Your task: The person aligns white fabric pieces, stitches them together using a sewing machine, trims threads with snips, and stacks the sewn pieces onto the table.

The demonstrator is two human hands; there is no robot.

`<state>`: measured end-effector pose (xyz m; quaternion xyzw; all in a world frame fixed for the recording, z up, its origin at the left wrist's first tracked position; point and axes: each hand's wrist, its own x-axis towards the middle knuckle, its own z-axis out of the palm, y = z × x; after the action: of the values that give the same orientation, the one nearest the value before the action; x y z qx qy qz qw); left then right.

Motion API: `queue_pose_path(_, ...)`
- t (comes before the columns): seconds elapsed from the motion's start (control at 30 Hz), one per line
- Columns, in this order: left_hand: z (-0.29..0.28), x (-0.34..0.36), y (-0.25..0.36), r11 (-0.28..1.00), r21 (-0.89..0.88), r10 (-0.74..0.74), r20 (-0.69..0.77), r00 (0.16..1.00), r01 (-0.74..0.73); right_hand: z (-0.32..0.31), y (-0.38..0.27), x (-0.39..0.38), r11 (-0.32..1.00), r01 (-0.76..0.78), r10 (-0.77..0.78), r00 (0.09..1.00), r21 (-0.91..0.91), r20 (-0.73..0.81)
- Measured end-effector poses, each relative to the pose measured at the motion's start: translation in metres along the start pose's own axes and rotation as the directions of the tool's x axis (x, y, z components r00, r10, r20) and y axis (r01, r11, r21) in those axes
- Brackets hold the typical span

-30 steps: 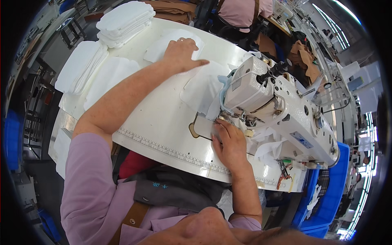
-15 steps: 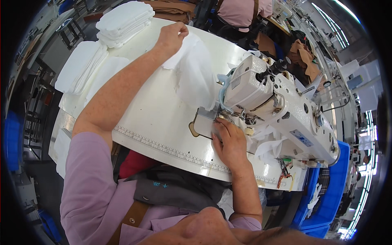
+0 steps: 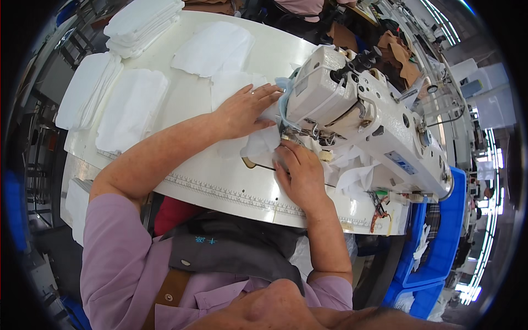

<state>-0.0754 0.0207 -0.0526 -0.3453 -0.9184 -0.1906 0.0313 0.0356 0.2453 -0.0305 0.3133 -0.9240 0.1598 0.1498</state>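
My left hand (image 3: pixel 245 113) rests with its fingers outstretched on a thin white fabric piece (image 3: pixel 262 144) beside the sewing machine head. The fabric reaches up to the needle area of the white sewing machine (image 3: pixel 324 91), where the foot is partly hidden. Close to the needle, my right hand (image 3: pixel 303 173) lies flat on the machine bed, thumb apart from the fingers; its fingertips are at the fabric's edge. Another white fabric piece (image 3: pixel 214 48) is spread on the tabletop beyond my left hand.
Stacks of white cut pieces (image 3: pixel 137 27) and a lower pile (image 3: pixel 88 91) sit at the far left, near a single flat piece (image 3: pixel 132 110). White scraps (image 3: pixel 355 179) lie right of the needle. Blue bins (image 3: pixel 454 220) stand at the right. A printed ruler (image 3: pixel 236 199) follows the front edge.
My left hand has come down from the far side of the table toward the needle, onto the fabric. The fabric it lifted now lies lower; my right hand stays by the needle.
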Motion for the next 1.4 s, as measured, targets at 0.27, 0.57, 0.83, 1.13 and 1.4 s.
queue_pose_path(0.27, -0.019, -0.069, 0.035, 0.944, 0.201, -0.267, 0.005, 0.964, 0.261, 0.007, 0.006, -0.004, 0.998, 0.050, -0.045, 0.994, 0.046, -0.103)
queue_pose_path(0.57, -0.024, -0.083, 0.053, 0.976, 0.214, 0.056, -0.031, 0.998, -0.048, 0.004, 0.007, -0.008, 0.991, 0.107, -0.088, 0.975, 0.082, -0.203)
queue_pose_path(0.83, 0.001, -0.082, 0.066, 1.000, 0.011, 0.029, 0.030, 0.999, -0.029, -0.053, 0.013, -0.074, 0.979, -0.192, 0.139, 0.865, -0.063, -0.483)
queue_pose_path(1.13, 0.002, -0.080, 0.064, 0.996, 0.076, 0.054, -0.033, 0.998, -0.051, -0.087, 0.100, -0.217, 0.693, -0.715, 0.557, 0.614, -0.095, -0.559)
queue_pose_path(1.4, 0.006, -0.080, 0.065, 0.997, 0.071, 0.037, -0.031, 0.999, -0.035, -0.109, 0.104, -0.214, 0.623, -0.695, 0.630, 0.718, -0.359, -0.295)
